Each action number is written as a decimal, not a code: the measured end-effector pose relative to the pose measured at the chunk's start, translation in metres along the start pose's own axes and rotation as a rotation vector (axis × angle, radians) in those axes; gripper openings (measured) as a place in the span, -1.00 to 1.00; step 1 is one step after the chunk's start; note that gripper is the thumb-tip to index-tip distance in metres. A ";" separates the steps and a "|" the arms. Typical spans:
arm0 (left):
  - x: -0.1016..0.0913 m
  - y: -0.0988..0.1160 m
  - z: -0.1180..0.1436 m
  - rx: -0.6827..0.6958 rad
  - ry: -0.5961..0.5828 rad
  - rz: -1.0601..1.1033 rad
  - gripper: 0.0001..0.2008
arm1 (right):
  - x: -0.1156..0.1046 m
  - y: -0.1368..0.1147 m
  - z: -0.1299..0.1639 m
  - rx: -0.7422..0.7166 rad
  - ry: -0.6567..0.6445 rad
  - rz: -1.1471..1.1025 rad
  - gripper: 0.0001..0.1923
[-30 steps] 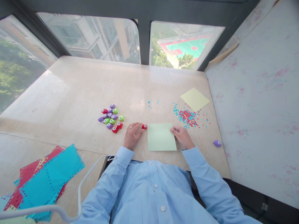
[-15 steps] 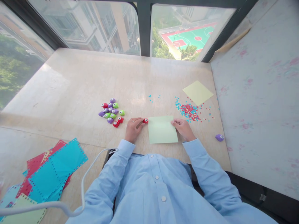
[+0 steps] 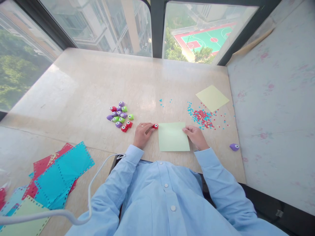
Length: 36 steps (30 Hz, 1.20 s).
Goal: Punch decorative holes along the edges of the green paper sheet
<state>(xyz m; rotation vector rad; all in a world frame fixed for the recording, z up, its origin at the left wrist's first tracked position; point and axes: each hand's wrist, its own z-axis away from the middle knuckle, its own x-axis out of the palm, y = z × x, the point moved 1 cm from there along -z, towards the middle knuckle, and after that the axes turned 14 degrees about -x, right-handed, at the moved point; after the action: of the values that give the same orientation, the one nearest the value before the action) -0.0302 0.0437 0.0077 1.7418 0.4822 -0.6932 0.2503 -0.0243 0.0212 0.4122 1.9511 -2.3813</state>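
Between the fingers of my left hand is a small red craft punch, right at the upper left corner of a pale green sheet of paper. Whether the paper's edge sits inside the punch is too small to tell. My right hand pinches the same sheet near its upper right edge. The sheet lies before me, about level with the table. Several purple, green and red craft punches stand in a cluster left of my left hand.
Red and blue paper confetti lies scattered beyond my right hand, beside a pale yellow sheet. A lone purple punch rests near the right wall. Punched coloured sheets overlap at the left, with a white cable crossing in front.
The view has shifted slightly, so everything sits a little further right. Both hands keep their hold on the punch and the sheet, with no clear movement between them.
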 end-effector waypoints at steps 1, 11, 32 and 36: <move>0.000 0.000 0.000 0.001 -0.002 0.001 -0.82 | 0.000 0.000 -0.001 -0.002 0.001 0.007 -0.65; 0.000 0.000 0.001 -0.015 -0.012 0.004 -0.81 | 0.001 -0.001 -0.001 -0.002 0.006 -0.006 -0.67; 0.000 0.001 0.002 -0.035 -0.008 -0.003 -0.81 | 0.001 -0.008 -0.001 0.008 -0.001 0.036 -0.61; 0.000 0.000 0.002 -0.045 -0.008 -0.004 -0.82 | 0.003 -0.011 -0.005 -0.012 -0.017 0.039 -0.64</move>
<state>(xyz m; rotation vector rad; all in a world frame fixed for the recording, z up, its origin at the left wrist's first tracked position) -0.0303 0.0417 0.0075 1.6954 0.4925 -0.6874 0.2461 -0.0167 0.0299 0.4242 1.9315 -2.3402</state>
